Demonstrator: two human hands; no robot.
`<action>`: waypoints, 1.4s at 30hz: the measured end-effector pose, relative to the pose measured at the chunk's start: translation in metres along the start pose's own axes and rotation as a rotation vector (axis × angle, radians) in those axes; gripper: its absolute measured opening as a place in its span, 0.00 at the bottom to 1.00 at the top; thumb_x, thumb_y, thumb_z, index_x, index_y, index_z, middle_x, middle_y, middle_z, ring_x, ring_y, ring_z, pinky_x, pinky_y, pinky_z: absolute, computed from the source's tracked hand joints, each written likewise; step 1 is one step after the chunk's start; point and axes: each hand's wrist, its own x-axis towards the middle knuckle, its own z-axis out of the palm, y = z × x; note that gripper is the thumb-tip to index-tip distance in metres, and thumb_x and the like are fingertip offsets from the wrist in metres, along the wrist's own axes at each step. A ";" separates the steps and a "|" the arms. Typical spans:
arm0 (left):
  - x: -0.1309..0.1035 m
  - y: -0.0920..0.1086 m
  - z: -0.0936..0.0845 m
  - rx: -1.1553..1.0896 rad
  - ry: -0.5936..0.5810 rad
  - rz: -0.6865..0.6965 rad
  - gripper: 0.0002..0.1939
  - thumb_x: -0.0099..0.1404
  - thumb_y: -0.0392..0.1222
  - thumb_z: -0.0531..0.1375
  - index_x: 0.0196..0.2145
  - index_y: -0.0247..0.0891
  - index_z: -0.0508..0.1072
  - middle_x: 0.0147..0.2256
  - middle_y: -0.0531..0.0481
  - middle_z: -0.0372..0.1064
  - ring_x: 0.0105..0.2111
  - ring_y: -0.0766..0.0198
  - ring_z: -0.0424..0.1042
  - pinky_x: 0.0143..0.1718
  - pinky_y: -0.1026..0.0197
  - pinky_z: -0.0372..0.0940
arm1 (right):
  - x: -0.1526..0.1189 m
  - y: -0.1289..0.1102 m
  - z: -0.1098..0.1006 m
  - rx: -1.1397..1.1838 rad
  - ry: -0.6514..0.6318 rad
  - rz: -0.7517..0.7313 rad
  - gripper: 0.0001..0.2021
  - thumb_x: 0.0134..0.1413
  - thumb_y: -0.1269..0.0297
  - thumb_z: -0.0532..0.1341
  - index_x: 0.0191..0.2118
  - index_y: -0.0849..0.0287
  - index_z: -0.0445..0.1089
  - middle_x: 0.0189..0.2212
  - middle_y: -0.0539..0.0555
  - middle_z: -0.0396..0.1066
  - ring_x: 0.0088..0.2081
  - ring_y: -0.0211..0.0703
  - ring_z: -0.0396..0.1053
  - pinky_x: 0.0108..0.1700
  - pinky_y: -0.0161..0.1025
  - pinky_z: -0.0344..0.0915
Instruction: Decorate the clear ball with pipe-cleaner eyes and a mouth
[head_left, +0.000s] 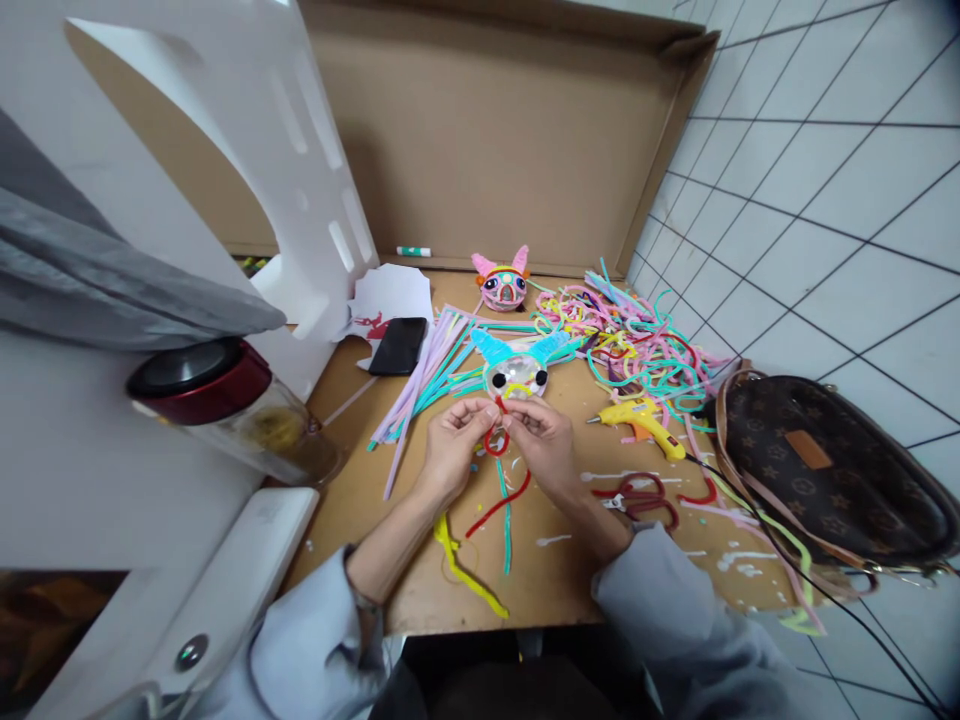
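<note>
Between my two hands a red pipe cleaner [495,446] is bent into a loop, its loose tail trailing down toward the table. My left hand [457,445] pinches one side of the loop, and my right hand [546,440] pinches the other. Just beyond my fingertips sits a clear round craft head [517,372] with blue ears, black eyes and a yellow strip. Below my hands lie a teal pipe cleaner [507,535] and a yellow one [480,588]. Farther back stands a finished-looking pink-eared head [504,285].
To the right are a yellow glue gun [643,420], red-handled scissors [637,497], a brown bag [832,470] and a tangled pile of pipe cleaners [637,335]. On the left are straight pipe cleaners [427,375], a phone [399,346] and a glass bottle [262,420]. Cardboard [487,140] walls the back.
</note>
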 end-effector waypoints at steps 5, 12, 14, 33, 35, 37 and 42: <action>0.001 -0.001 0.000 0.007 0.008 0.020 0.16 0.44 0.47 0.73 0.25 0.35 0.76 0.23 0.52 0.72 0.21 0.71 0.66 0.26 0.67 0.61 | 0.000 0.002 -0.001 -0.005 -0.003 0.002 0.09 0.45 0.64 0.64 0.34 0.54 0.80 0.25 0.49 0.69 0.27 0.36 0.62 0.29 0.35 0.63; 0.001 0.001 0.001 -0.002 0.006 0.016 0.17 0.43 0.49 0.73 0.24 0.35 0.75 0.21 0.53 0.70 0.20 0.72 0.64 0.24 0.67 0.59 | -0.002 0.000 0.000 0.001 -0.018 -0.017 0.08 0.47 0.63 0.64 0.34 0.54 0.80 0.26 0.50 0.69 0.28 0.37 0.64 0.31 0.35 0.65; 0.001 0.001 0.002 -0.001 0.007 0.013 0.17 0.42 0.49 0.73 0.23 0.35 0.75 0.20 0.54 0.69 0.19 0.72 0.63 0.24 0.67 0.59 | -0.002 0.000 0.000 0.007 -0.019 -0.022 0.09 0.47 0.63 0.64 0.35 0.54 0.80 0.28 0.51 0.70 0.29 0.38 0.65 0.32 0.36 0.66; 0.003 -0.003 0.003 -0.076 -0.003 -0.001 0.19 0.41 0.50 0.74 0.25 0.34 0.75 0.20 0.55 0.68 0.20 0.73 0.62 0.24 0.68 0.57 | -0.002 0.005 -0.001 0.008 -0.027 0.020 0.09 0.46 0.62 0.65 0.35 0.55 0.79 0.28 0.50 0.69 0.27 0.37 0.65 0.34 0.38 0.67; 0.003 -0.003 0.002 -0.073 -0.001 0.005 0.20 0.41 0.50 0.74 0.25 0.34 0.75 0.21 0.55 0.68 0.20 0.73 0.62 0.24 0.68 0.57 | -0.001 0.006 -0.002 0.002 -0.028 0.021 0.09 0.46 0.62 0.65 0.35 0.55 0.79 0.28 0.50 0.70 0.28 0.37 0.65 0.33 0.37 0.67; 0.003 -0.003 0.002 -0.066 0.001 0.007 0.20 0.41 0.50 0.74 0.25 0.34 0.75 0.21 0.55 0.68 0.20 0.73 0.62 0.24 0.68 0.56 | -0.001 0.007 -0.002 0.019 -0.033 0.035 0.09 0.46 0.62 0.65 0.35 0.55 0.78 0.27 0.50 0.70 0.28 0.37 0.65 0.32 0.37 0.66; 0.003 -0.004 0.001 -0.017 -0.033 0.012 0.19 0.45 0.51 0.72 0.26 0.34 0.73 0.20 0.56 0.66 0.19 0.74 0.59 0.22 0.68 0.54 | -0.001 0.011 -0.002 0.066 -0.042 0.071 0.10 0.44 0.63 0.66 0.36 0.57 0.77 0.27 0.49 0.71 0.28 0.36 0.67 0.32 0.35 0.66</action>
